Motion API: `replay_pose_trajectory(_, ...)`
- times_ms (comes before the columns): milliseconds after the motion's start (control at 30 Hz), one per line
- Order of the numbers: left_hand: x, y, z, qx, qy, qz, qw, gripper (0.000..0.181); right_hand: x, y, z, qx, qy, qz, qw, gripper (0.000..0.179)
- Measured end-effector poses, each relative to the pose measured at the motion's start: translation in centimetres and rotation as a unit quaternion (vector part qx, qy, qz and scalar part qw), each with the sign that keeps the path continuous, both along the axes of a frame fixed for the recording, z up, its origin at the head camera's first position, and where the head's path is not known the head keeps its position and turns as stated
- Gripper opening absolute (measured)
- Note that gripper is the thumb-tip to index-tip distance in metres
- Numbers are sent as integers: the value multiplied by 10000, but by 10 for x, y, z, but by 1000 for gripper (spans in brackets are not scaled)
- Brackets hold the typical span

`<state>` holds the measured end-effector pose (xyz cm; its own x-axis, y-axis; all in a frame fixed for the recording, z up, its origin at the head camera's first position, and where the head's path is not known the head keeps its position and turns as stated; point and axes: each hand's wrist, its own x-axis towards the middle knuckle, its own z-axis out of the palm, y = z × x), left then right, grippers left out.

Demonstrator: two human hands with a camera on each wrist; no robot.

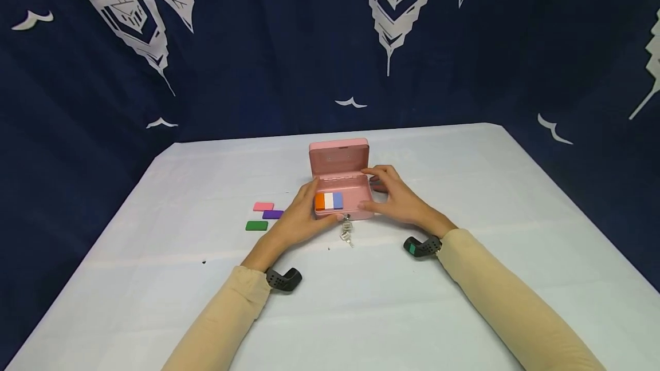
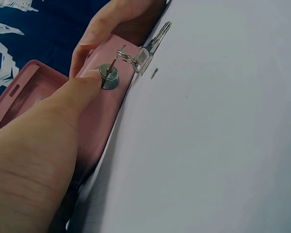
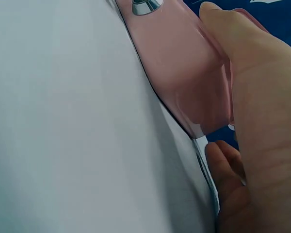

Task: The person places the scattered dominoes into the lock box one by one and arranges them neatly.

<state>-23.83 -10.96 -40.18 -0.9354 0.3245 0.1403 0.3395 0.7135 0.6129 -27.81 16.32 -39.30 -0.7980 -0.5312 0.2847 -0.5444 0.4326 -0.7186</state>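
A pink lock box (image 1: pixel 356 193) stands on the table with its lid (image 1: pixel 338 159) raised. Inside, at the left, orange, white and light blue blocks (image 1: pixel 329 201) lie side by side. A lock cylinder (image 2: pixel 109 76) sits in the front wall; one key is in it, and a second key (image 2: pixel 155 46) hangs from its ring. My left hand (image 1: pixel 299 215) grips the box's left side, thumb along the front by the lock. From the right, my right hand (image 1: pixel 393 196) holds the box, thumb at the front rim and forefinger near the rear corner. Some of its fingers are hidden in the head view.
Left of the box lie a pink block (image 1: pixel 263 206), a purple block (image 1: pixel 272 214) partly behind my left hand, and a green block (image 1: pixel 256 225). A small dark speck (image 1: pixel 204 262) is on the white table (image 1: pixel 361 314). A dark blue patterned curtain (image 1: pixel 289 62) hangs behind.
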Motion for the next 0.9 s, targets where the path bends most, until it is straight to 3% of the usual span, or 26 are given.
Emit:
replay_pose_trajectory(133, 2, -6, 6, -291, -16, -107, 9995, 111, 2, -4, 1, 233, -280, 8, 9993, 82)
replay_pose_trajectory(300, 2, -17, 24, -469, 152, -247, 9985, 104, -1, -4, -5, 413, -273, 12, 9988, 85)
replay_pose_trajectory(567, -3, -40, 46, -563, 247, 68, 9981, 87, -1, -2, -3, 413, -301, -22, 9987, 88)
replay_pose_trajectory(700, -7, -52, 43, -540, 133, 262, 9981, 79, 1, 0, -2, 486, -368, -92, 9981, 86)
replay_pose_trajectory(900, -14, -63, 26, -584, -9, 336, 9977, 75, 3, 2, -1, 535, -496, -167, 9972, 86)
